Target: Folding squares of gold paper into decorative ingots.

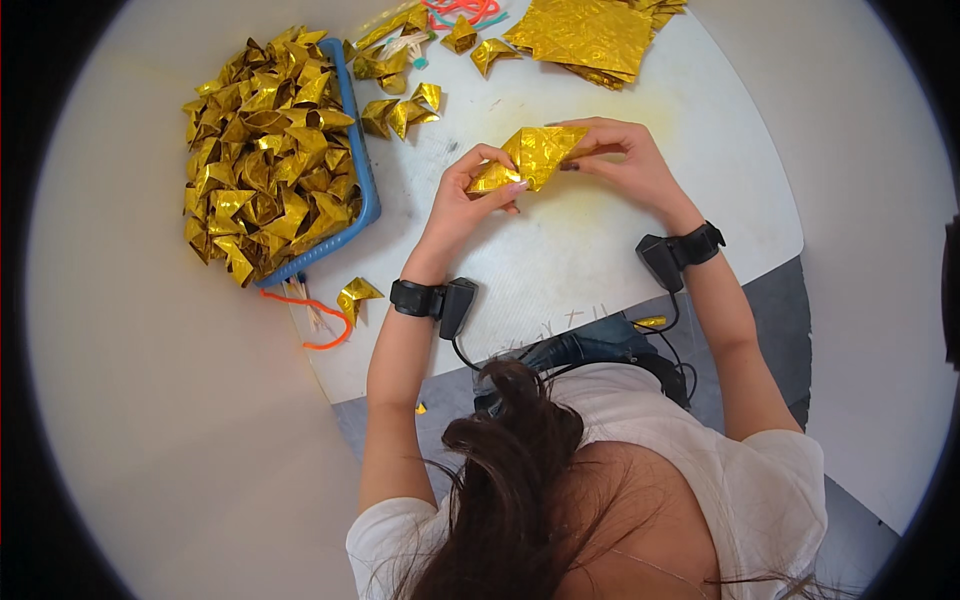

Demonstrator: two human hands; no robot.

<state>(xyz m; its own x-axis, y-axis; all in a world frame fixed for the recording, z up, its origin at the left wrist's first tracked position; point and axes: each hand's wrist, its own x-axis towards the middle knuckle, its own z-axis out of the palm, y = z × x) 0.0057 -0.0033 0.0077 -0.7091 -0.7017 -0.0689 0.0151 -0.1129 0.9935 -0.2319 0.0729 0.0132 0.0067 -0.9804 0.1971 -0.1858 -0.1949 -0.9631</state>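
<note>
Above the middle of the white table, a partly folded sheet of gold foil paper [541,152] is held between my two hands. At its left end my left hand [474,190] pinches it, thumb in front and fingers behind. My right hand [622,160] grips its upper right corner between thumb and fingers; some of those fingertips are hidden behind the paper. Creases run across the foil, and it forms a slanted, pointed shape.
A blue basket [370,185] heaped with folded gold foil pieces [270,150] stands at the left. Flat gold sheets [580,38] are stacked at the far side. Several folded pieces [405,113] lie near the basket. An orange pipe cleaner [330,312] lies by the left edge.
</note>
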